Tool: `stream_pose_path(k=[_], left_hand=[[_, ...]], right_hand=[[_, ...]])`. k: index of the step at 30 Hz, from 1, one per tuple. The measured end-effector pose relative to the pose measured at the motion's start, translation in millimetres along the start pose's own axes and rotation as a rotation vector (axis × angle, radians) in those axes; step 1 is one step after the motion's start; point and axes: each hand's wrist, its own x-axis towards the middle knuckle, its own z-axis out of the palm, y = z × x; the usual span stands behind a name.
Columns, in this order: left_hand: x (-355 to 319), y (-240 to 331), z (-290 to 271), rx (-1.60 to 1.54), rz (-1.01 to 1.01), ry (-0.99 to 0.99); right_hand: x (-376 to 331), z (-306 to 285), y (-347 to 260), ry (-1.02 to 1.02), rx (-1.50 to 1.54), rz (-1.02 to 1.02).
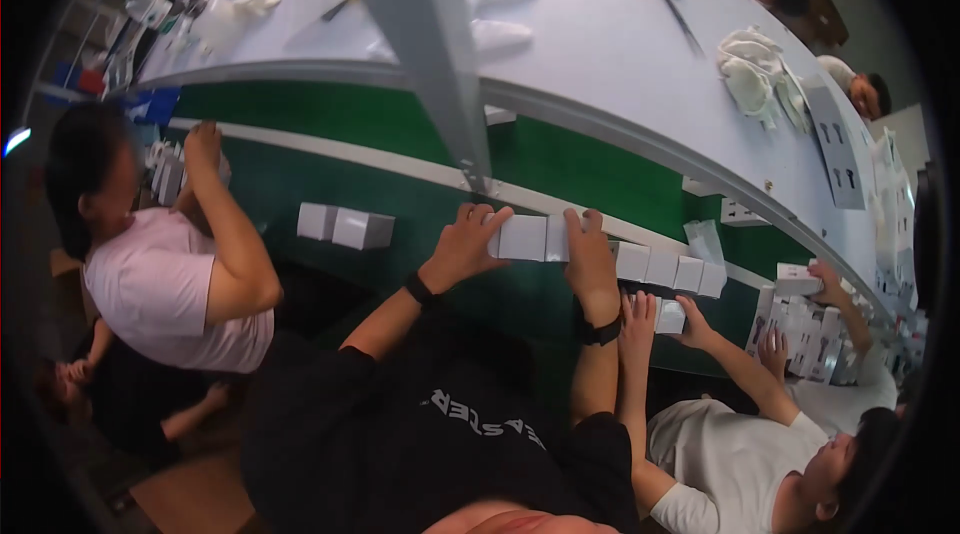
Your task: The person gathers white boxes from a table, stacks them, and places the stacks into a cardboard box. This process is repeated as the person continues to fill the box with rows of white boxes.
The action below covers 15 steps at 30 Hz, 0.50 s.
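The person in the black shirt [440, 434] reaches up from the lower edge of the view with both forearms. The left hand [462, 246] and the right hand [590, 259] press inward on the two ends of a short block of white boxes [528, 237], so each grip is closed against that block, fingers curled over its top edge. The block sits on the green conveyor belt [400, 204], near the foot of the grey post [430, 54] that rises through the middle of the view.

To carry this squeeze well, it seems wise to keep the pressure even from both sides and the wrists level, so that the middle boxes do not buckle out of the row.

Right of the post's foot, a row of more white boxes [670, 269] runs along the belt, touching the held block's far end or just beside it; which cannot be told. A neighbour in a white shirt [735, 454] has hands at that row. Left of the post's foot, two loose white boxes [345, 226] lie apart on the belt, and a person in a pink shirt [170, 304] works beyond them.

Farther off, behind the post, the white surface [600, 44] curves away, bearing white gloves [500, 4] and a heap of white material [755, 74].
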Motion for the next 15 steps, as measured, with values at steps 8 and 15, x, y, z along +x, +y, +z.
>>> stream_pose_path(k=[8,15], left_hand=[[-116.9,-56.2,20.6,0.027,-0.020,-0.131],[-139.9,-110.2,-75.9,0.151,-0.083,0.077]], right_hand=[[-66.7,104.6,-44.7,-0.156,0.096,-0.109],[-69.4,113.4,-41.3,0.076,0.045,-0.352]])
